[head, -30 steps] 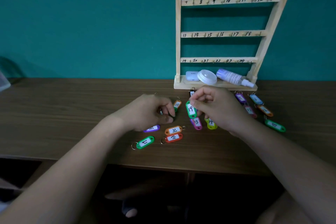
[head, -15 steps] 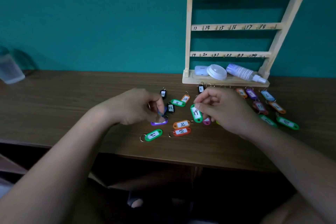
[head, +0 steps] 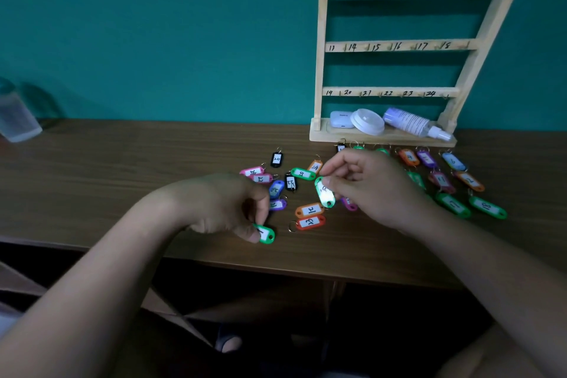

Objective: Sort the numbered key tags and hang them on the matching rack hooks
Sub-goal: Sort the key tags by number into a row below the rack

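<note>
Several coloured numbered key tags lie scattered on the brown wooden table (head: 122,181) in front of a pale wooden rack (head: 395,46) with numbered hooks; the hooks in view are bare. My right hand (head: 371,190) pinches a green tag (head: 324,193) by its ring end, just above the table. My left hand (head: 224,205) has its fingertips curled onto another green tag (head: 265,234) near the table's front edge. Beside them lie an orange tag (head: 310,209), a red tag (head: 310,222), a blue tag (head: 276,189) and a black tag (head: 276,159).
The rack's base shelf holds a small white case (head: 340,119), a round white lid (head: 367,121) and a lying spray bottle (head: 414,124). A clear plastic cup (head: 17,120) stands at the far left. More tags lie at the right, including a green one (head: 487,207).
My left hand has moved from the purple and blue tags toward the table's front edge, onto the green tag. My right hand keeps holding its green tag. The camera view has shifted left.
</note>
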Action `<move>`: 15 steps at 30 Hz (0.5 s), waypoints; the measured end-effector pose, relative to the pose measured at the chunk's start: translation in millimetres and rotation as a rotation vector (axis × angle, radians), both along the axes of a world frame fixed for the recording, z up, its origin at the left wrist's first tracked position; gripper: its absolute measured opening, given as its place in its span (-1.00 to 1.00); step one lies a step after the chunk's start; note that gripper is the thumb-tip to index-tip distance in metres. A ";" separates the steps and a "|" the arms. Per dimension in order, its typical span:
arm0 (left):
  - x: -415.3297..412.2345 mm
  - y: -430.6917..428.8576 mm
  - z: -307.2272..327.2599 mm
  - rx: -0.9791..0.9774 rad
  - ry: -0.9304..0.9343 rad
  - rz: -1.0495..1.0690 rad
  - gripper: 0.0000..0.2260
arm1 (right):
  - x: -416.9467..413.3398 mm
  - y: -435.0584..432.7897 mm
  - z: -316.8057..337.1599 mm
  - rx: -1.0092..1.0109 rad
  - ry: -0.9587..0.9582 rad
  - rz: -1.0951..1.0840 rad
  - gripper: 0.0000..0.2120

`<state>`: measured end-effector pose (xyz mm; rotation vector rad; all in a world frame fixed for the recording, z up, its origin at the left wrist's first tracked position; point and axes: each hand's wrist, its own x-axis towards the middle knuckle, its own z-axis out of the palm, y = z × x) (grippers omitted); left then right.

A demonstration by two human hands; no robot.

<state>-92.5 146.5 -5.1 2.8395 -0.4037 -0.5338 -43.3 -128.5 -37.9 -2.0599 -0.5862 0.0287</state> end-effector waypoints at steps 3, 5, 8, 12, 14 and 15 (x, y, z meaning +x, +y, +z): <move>-0.3 4.5 1.6 -0.107 -0.016 -0.007 -0.82 | -1.2 1.2 -0.2 -0.007 -0.007 0.000 -0.90; -2.0 1.8 4.7 -0.235 -0.029 -0.022 -0.85 | -2.2 1.5 -0.1 -0.010 0.013 0.015 -0.90; -3.8 -9.6 9.6 -0.414 -0.044 -0.047 -0.89 | -4.3 1.7 -0.4 -0.018 0.032 0.036 -0.91; -1.7 -25.7 10.3 -0.483 -0.028 -0.061 -0.96 | -7.7 -1.6 1.7 -0.001 0.083 0.046 -0.91; 0.8 -32.4 10.3 -0.486 -0.026 -0.049 -0.92 | -9.6 -5.5 3.3 0.006 0.105 0.045 -0.90; 2.2 -35.8 10.3 -0.475 -0.032 -0.060 -0.89 | -10.1 -7.9 3.7 0.007 0.111 0.041 -0.90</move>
